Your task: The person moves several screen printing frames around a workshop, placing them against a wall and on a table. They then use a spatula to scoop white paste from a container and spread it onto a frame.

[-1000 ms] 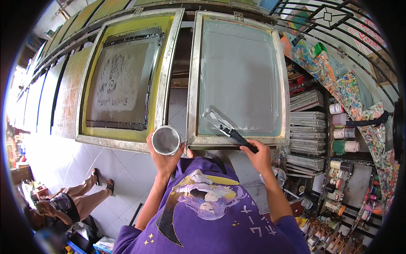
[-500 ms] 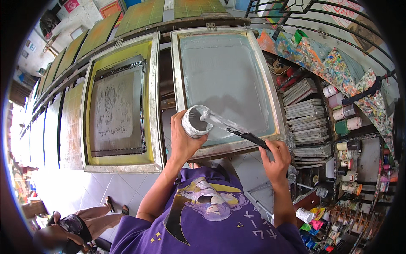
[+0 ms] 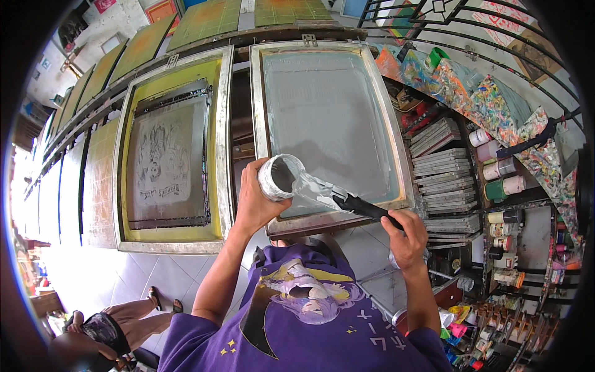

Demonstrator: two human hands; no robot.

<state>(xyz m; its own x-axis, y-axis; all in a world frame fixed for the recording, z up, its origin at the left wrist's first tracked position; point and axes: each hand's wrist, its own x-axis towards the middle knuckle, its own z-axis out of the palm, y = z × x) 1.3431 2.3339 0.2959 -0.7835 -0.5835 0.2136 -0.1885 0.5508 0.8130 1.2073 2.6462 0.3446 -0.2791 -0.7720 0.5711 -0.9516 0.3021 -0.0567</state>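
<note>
My left hand (image 3: 251, 199) is wrapped round a small white pot (image 3: 268, 184), its outside smeared with pale paint and its mouth tilted up to the right. In my right hand (image 3: 406, 240) is the black handle of a spatula (image 3: 362, 206). Thick pale grey paint coats its blade (image 3: 319, 191), whose end is at the pot's right rim; whether the tip reaches inside I cannot tell. Just beyond both hands lies a screen-printing frame (image 3: 400, 155) with grey mesh, streaked with paint along its edges.
To the left, a second printing screen (image 3: 224, 124) has a yellow-green border and a dark printed design. Stacked frames (image 3: 443, 189) and shelved paint jars (image 3: 505, 167) stand on the right. Printing boards (image 3: 204, 23) line the back. Another person (image 3: 127, 325) is at the lower left.
The pot and my left hand have shifted slightly left. The spatula has turned, showing more of its paint-coated blade, and its end has come lower at the rim.
</note>
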